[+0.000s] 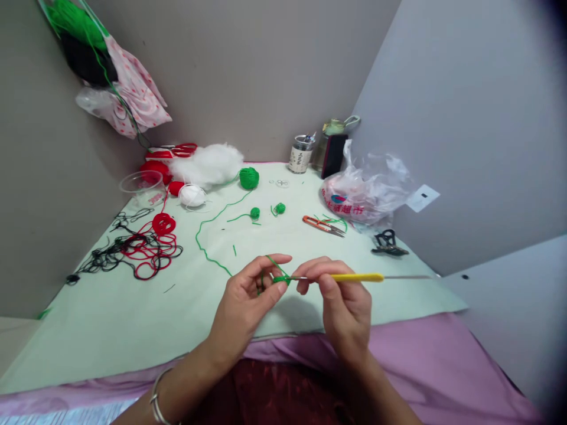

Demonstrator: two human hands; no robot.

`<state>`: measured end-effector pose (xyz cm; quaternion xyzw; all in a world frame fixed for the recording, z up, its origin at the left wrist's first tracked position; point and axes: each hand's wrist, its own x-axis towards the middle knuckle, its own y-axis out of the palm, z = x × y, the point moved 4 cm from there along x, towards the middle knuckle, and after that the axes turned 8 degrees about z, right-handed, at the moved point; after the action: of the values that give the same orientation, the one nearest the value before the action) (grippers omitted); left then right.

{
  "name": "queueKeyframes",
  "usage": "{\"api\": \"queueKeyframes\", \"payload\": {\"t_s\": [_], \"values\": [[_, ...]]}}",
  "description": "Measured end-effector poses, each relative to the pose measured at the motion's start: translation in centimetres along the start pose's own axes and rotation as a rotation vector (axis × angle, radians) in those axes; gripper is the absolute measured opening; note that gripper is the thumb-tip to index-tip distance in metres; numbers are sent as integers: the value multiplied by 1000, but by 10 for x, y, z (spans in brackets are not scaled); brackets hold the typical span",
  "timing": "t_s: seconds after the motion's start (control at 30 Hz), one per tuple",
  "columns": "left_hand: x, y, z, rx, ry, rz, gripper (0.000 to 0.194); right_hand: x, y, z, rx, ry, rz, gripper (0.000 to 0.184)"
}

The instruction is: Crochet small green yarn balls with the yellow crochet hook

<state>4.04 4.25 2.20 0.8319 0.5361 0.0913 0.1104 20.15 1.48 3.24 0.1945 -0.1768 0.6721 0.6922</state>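
My left hand (248, 295) pinches a small green crochet piece (282, 279) between thumb and fingers, with green yarn looped over the raised index finger. In my right hand (343, 298) is a crochet hook (358, 277) with a yellow handle, its metal tip touching the green piece. A green strand (200, 236) runs from my left hand back across the table to a green yarn ball (248, 177). Two small green crocheted balls (255, 213) with loose tails lie beyond my hands. Orange thread snips (323, 226) rest to their right.
Tangled black and red yarn (137, 248) spreads at the left. White stuffing (208, 164) and red-handled scissors (185, 150) lie at the back. A pen cup (302, 154), a phone (334, 156), a plastic bag (363, 189) and a black claw clip (387, 243) stand or lie at the right.
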Motion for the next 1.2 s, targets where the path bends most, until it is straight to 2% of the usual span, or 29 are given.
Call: {"api": "queueKeyframes", "payload": {"t_s": [0.13,0.2,0.27,0.33,0.37,0.43,0.53,0.6,0.7,0.8,0.87,0.93,1.0,1.07,1.13,1.2], "values": [[0,0,-4,179,109,-68,27,-4,5,11,-332,-219,130,22],[-2,2,-4,167,139,-119,26,-7,9,11,-548,-341,151,25],[-3,5,-1,24,80,-127,34,-13,12,10,-757,-466,130,31],[-3,9,4,-191,-66,-55,46,-17,13,7,-837,-536,89,35],[-3,11,5,-289,-134,-10,50,-18,12,6,-801,-526,71,35],[-1,12,3,-415,-206,45,49,-15,8,4,-606,-420,23,31],[2,7,-4,-424,-150,14,44,-6,2,0,-193,-196,-48,25],[3,7,-5,-369,-108,13,44,0,4,-3,-28,-115,-48,22],[1,9,-1,-281,-74,30,43,3,11,-4,-71,-115,11,21],[1,9,4,-251,-50,-19,42,-4,14,-2,-334,-237,3,29],[2,9,8,-309,-79,-35,44,-10,16,0,-525,-343,5,34],[4,10,10,-415,-155,8,44,-11,15,1,-584,-384,10,35],[7,10,9,-515,-218,59,41,-7,9,0,-454,-304,-44,30],[9,8,5,-550,-213,64,37,-2,2,-4,-211,-166,-104,25],[10,6,0,-502,-174,47,38,3,2,-7,-8,-60,-96,22],[8,7,-3,-413,-143,40,41,6,6,-9,50,-16,-37,18]]}}
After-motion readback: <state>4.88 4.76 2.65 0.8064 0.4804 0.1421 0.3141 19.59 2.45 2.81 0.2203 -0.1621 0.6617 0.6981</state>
